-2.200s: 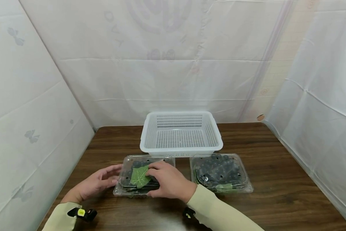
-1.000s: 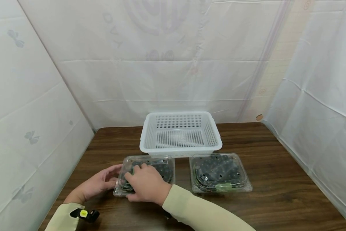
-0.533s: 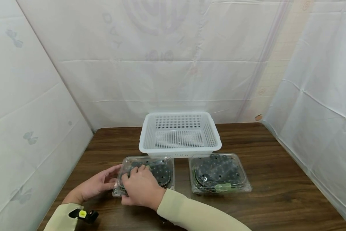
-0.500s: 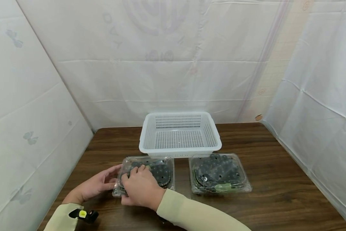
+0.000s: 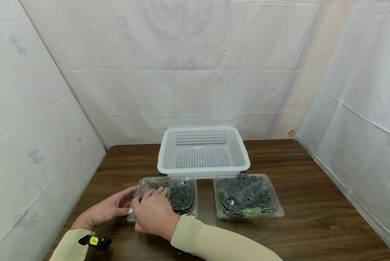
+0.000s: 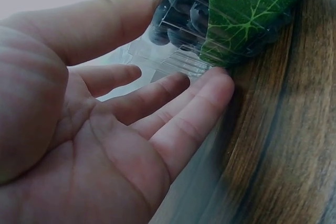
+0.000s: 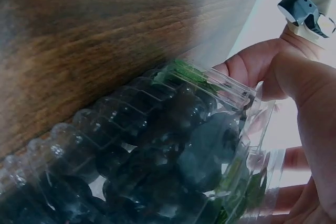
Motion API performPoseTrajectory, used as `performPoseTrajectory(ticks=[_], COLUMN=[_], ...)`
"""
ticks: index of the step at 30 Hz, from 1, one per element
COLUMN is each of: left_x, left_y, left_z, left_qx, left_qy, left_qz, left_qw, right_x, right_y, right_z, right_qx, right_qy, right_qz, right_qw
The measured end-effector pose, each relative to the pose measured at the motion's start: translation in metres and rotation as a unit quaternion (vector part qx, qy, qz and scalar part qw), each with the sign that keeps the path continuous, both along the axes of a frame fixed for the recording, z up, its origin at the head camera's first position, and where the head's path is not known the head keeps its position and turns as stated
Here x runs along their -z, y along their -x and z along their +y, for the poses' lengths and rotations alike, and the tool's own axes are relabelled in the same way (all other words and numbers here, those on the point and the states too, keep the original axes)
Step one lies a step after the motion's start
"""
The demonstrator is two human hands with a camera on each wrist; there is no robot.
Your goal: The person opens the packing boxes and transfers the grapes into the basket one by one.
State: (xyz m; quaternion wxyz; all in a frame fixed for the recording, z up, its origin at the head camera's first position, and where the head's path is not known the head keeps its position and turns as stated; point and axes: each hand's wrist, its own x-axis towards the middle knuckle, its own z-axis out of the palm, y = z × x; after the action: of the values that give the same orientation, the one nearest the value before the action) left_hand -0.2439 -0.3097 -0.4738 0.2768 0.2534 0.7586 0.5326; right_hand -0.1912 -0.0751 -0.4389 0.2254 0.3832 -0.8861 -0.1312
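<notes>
A clear plastic clamshell box (image 5: pixel 185 195) of dark round grapes lies on the table at left of centre, its lid down. My left hand (image 5: pixel 108 206) stands at its left side, fingers extended and palm toward it; in the left wrist view the thumb overlaps the box wall beside a green leaf (image 6: pixel 247 19). My right hand (image 5: pixel 155 214) lies over the lid's front left part, covering most of the leaf on top. The right wrist view has the thumb (image 7: pixel 273 85) at the rim of the box (image 7: pixel 157 150) and the fingers on the lid, gripping that corner.
A second clamshell box of grapes (image 5: pixel 247 195) lies to the right. Behind both boxes stands a white perforated basket (image 5: pixel 202 169) with nothing in it. White sheeting (image 5: pixel 195 90) walls the wooden table (image 5: pixel 312 188) at the back and sides.
My right hand has slid left across the lid, from beside the leaf to the front left corner, and now covers most of the leaf. The left hand and both boxes have stayed in place.
</notes>
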Motion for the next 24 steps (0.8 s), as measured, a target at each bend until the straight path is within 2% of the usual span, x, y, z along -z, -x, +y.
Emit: performPoseTrajectory(ticks=[4,12,19,24], left_x=[-0.0009,-0.0008,0.0007,0.0027], left_y=[0.0006,0.0005,-0.0001,0.0003], left_z=[-0.0011,0.0005,0.0001,0.0003], left_qx=[-0.002,-0.020,-0.024,-0.021], left_qy=[0.010,0.007,-0.011,-0.034], left_qz=[0.001,-0.015,-0.020,-0.039], left_qw=[0.9999,0.9997,0.9994,0.9984], right_x=[-0.0006,-0.0008,-0.0019,-0.0016], right_y=[0.0009,0.0027,0.0031,0.0039], right_z=[-0.0015,-0.0025,-0.0033,-0.0041], right_qx=[-0.005,-0.007,-0.012,-0.015], right_qy=[-0.004,-0.018,-0.023,-0.026], right_qz=[-0.001,0.030,0.024,0.020], right_qw=[1.000,0.999,0.999,0.999])
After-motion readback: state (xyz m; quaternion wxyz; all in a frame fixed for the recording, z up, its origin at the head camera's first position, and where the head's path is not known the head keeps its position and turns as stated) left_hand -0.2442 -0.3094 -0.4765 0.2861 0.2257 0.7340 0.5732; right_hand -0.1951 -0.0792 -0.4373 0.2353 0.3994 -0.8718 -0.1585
